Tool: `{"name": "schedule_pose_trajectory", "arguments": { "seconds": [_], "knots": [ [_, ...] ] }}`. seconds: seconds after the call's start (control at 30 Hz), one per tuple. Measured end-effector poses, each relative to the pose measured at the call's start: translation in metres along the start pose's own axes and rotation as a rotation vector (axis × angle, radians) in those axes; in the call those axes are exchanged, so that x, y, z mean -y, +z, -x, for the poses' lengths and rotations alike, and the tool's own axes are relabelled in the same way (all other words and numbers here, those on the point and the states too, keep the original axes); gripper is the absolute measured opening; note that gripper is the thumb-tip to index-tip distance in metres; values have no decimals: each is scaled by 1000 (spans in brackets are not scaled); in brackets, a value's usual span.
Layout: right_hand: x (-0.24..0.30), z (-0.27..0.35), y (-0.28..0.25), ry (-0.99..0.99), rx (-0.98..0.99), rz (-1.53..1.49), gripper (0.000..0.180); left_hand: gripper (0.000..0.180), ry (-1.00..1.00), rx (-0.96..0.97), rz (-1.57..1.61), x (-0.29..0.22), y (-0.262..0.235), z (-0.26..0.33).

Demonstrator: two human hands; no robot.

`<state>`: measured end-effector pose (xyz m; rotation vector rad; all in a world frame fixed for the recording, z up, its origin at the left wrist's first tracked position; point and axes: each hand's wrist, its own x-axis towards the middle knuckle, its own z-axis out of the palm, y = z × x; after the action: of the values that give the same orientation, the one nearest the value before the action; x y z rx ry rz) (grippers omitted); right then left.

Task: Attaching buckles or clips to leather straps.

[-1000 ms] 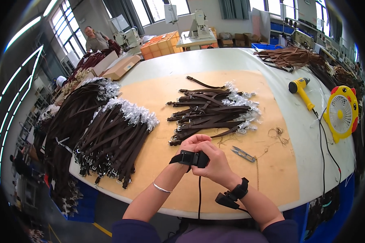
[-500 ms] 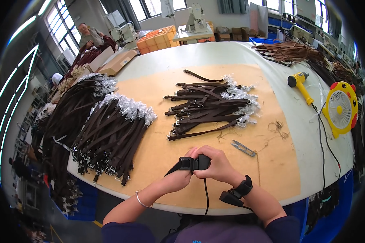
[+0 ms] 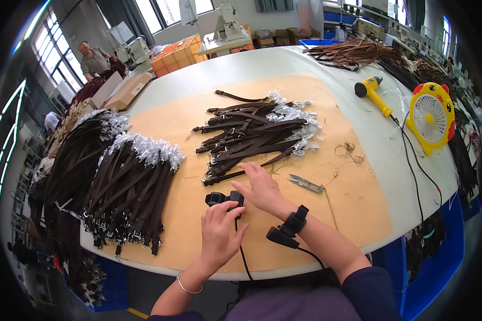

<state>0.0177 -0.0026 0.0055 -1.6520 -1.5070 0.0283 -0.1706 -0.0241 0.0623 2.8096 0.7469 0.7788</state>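
A black boxy device (image 3: 216, 198) with a cable rests on the tan sheet (image 3: 190, 224) in front of me. My left hand (image 3: 218, 234) is beside it, fingers apart, their tips over the device's near right end. My right hand (image 3: 262, 188) is open and empty, reaching toward a spread of dark brown buckled straps (image 3: 251, 142) whose right ends are wrapped in clear plastic. A similar black device (image 3: 286, 229) is strapped to my right wrist. Yarn snips (image 3: 306, 183) lie to the right of my right hand, beside loose thread (image 3: 348, 154).
Thick bundles of dark straps (image 3: 128, 198) cover the table's left side. On the right are a yellow heat-gun-like tool (image 3: 376, 97) and a yellow fan (image 3: 431, 119) with cords (image 3: 412, 160). Brown straps (image 3: 359, 53) lie at the far right. Blue bins (image 3: 439, 262) stand below the edge; another person (image 3: 93, 61) is far left.
My hands have separated. The black device, previously between both hands, is now on the tan sheet. My right hand has moved forward toward the straps, and the view has shifted.
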Motion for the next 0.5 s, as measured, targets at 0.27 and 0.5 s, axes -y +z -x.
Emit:
{"name": "schedule_pose_trajectory", "arguments": {
  "seconds": [0.27, 0.5],
  "knots": [
    [-34, -36, -36, 307, 207, 2, 29, 49, -159, -86, 568, -84, 77, -35],
    [-71, -12, -46, 765, 45, -1126, 19, 40, -144, -170, 534, -67, 79, -89]
  ]
}}
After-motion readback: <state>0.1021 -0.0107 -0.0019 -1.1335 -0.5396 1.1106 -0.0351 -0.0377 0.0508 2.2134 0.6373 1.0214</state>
